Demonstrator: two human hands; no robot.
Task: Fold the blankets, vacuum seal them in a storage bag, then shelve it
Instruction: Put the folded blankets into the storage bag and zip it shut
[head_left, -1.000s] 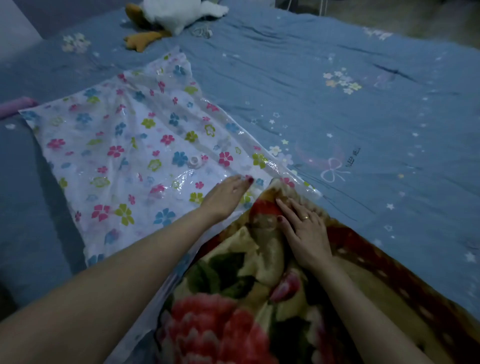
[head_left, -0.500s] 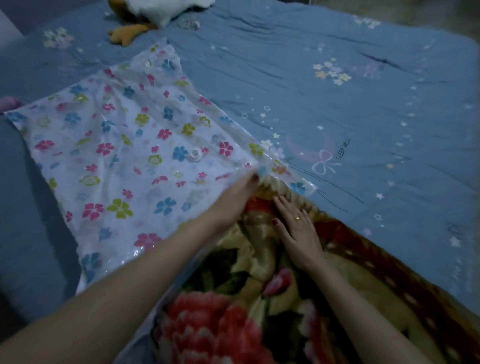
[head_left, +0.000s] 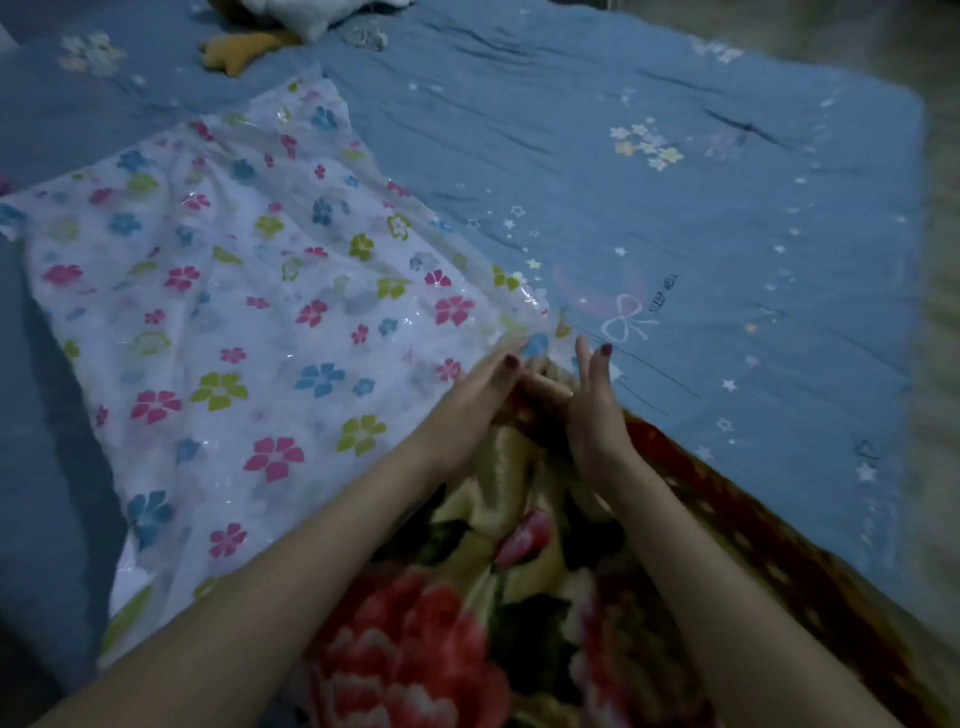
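A thick plush blanket with red flowers on cream and green (head_left: 467, 623) fills the lower centre of the frame, its far end tucked into the mouth of a clear plastic storage bag printed with pink, blue and green flowers (head_left: 234, 322), which spreads flat across the left half. The left hand (head_left: 467, 405) lies with fingers extended along the bag's edge at the blanket's tip; whether it pinches the plastic I cannot tell. The right hand (head_left: 592, 410) stands edge-up, fingers straight and apart, gripping nothing visible. Beneath everything lies a blue quilt with stars (head_left: 675, 208); a white and yellow plush toy (head_left: 270, 31) sits at upper left.
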